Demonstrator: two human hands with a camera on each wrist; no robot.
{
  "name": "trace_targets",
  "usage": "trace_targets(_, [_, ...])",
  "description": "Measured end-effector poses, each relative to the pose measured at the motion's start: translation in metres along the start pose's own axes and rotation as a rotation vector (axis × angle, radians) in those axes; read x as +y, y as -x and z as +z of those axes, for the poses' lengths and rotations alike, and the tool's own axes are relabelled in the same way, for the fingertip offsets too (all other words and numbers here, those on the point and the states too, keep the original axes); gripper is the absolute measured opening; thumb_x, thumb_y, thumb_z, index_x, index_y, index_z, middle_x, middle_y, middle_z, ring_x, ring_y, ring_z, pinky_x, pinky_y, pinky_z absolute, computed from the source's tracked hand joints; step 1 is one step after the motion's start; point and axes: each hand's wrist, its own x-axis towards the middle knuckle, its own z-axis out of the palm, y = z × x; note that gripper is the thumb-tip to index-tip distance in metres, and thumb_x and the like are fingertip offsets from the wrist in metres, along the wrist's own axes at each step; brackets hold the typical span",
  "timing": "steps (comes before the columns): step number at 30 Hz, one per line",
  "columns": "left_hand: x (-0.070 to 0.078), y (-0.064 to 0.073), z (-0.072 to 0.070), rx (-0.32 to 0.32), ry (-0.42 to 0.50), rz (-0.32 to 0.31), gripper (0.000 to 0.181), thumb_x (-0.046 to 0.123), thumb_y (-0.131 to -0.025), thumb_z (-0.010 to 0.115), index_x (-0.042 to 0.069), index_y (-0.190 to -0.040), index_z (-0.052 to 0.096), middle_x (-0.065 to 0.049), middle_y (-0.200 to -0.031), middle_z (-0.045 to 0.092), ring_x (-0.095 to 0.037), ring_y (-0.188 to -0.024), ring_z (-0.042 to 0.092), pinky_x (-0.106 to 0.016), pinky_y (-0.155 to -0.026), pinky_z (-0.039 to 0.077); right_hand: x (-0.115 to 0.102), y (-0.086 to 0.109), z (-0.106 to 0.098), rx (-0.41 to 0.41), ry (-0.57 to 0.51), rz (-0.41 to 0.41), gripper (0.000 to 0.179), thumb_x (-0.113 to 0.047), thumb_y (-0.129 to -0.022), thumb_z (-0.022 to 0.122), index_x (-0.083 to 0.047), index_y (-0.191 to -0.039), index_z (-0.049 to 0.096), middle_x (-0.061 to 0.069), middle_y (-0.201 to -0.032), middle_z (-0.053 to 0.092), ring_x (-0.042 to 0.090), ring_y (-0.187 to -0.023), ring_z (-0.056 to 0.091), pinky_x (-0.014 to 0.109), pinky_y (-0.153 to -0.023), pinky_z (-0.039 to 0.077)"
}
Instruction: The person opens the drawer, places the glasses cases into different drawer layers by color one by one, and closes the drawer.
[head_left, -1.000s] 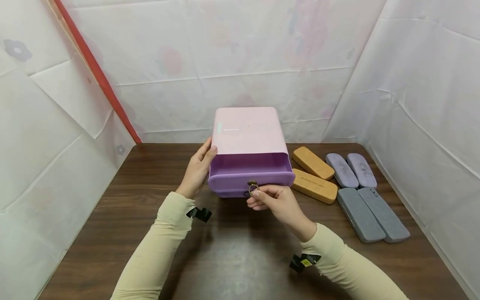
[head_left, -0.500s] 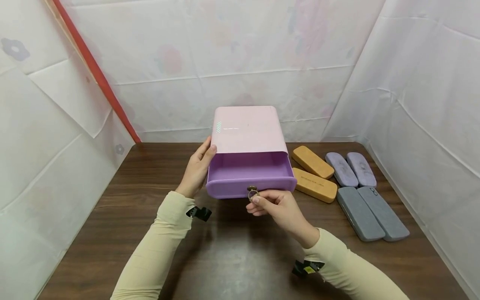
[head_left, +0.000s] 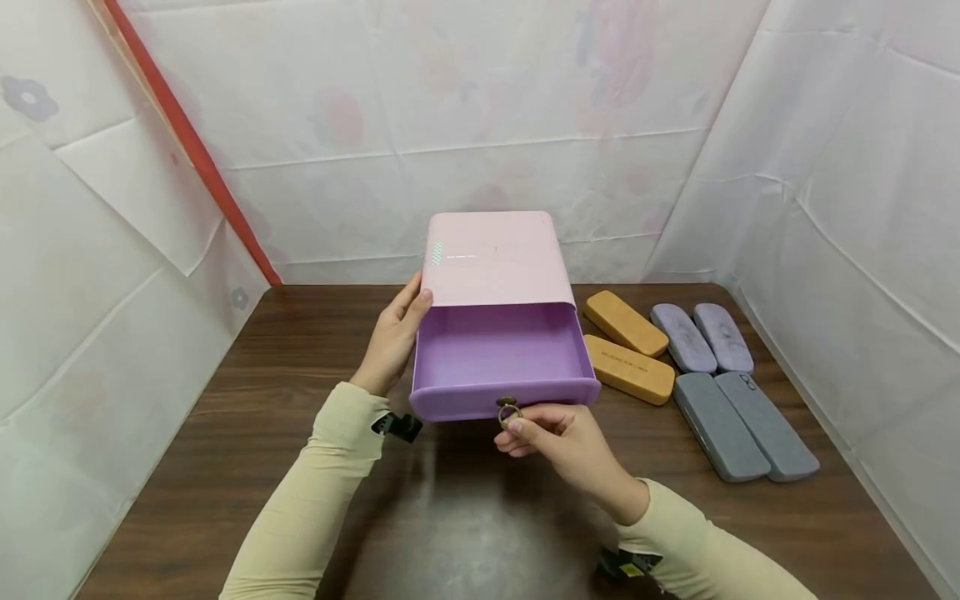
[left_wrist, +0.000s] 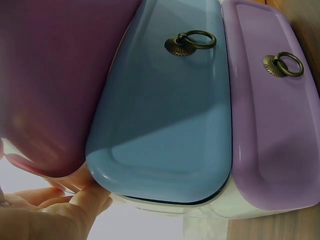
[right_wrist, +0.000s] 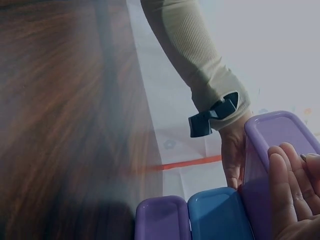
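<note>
The right hand [head_left: 566,446] pinched the brass ring pull [head_left: 506,402] between thumb and forefinger, while the left hand [head_left: 390,337] lay well apart from it, fingers stretched along the left wall of the pale pink drawer cabinet [head_left: 495,258] and thumb at its front edge. The ring hung at about the middle of the front of the purple top drawer [head_left: 450,406], which stood partly out of the cabinet toward the person. The step in hand seemed to be opening that drawer, and it probably called for a level, unhurried pull square to the front, so that both sides ran evenly. Firm bracing from the left hand should keep the cabinet from sliding or swivelling, and stopping short of full travel would guard against the drawer tipping out. Below, in the left wrist view, a blue drawer [left_wrist: 165,110] and a lower purple drawer [left_wrist: 272,115] sat closed. On the dark wooden table [head_left: 262,467], to the right, lay two mustard spectacle cases [head_left: 628,370], two lavender cases [head_left: 683,339] and two grey cases [head_left: 722,427]; a swivelling cabinet could nudge the nearer mustard one.
</note>
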Motion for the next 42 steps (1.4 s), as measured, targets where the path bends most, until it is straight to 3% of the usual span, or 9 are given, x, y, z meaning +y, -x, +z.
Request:
trace_targets(14, [-0.001, 0.0, 0.0, 0.002, 0.004, 0.002, 0.061, 0.037, -0.103, 0.049, 0.019, -0.156, 0.025, 0.001, -0.163, 0.025, -0.013, -0.148, 0.024, -0.037, -0.12, 0.028, 0.007, 0.014, 0.004, 0.012, 0.018, -0.024, 0.025, -0.007, -0.097, 0.06, 0.016, -0.099, 0.067, 0.033, -0.091, 0.069, 0.011, -0.079, 0.073, 0.037, -0.071, 0.061])
trace_targets(25, [-0.002, 0.0, 0.0, -0.001, 0.015, 0.006, 0.061, 0.038, -0.103, 0.049, 0.019, -0.156, 0.026, 0.001, -0.162, 0.027, -0.012, -0.146, 0.028, -0.037, -0.119, 0.031, 0.018, 0.016, 0.006, -0.004, -0.002, -0.042, 0.025, -0.005, -0.096, 0.06, 0.019, -0.099, 0.066, 0.034, -0.09, 0.068, 0.011, -0.08, 0.074, 0.041, -0.071, 0.061])
trace_targets(42, [-0.004, 0.0, 0.001, -0.004, 0.028, 0.017, 0.06, 0.035, -0.103, 0.049, 0.018, -0.156, 0.025, 0.0, -0.162, 0.026, -0.014, -0.146, 0.03, -0.038, -0.118, 0.031, 0.02, 0.017, 0.006, -0.006, -0.007, 0.003, 0.029, -0.007, -0.095, 0.062, 0.022, -0.101, 0.063, 0.036, -0.089, 0.067, 0.01, -0.08, 0.073, 0.039, -0.071, 0.061])
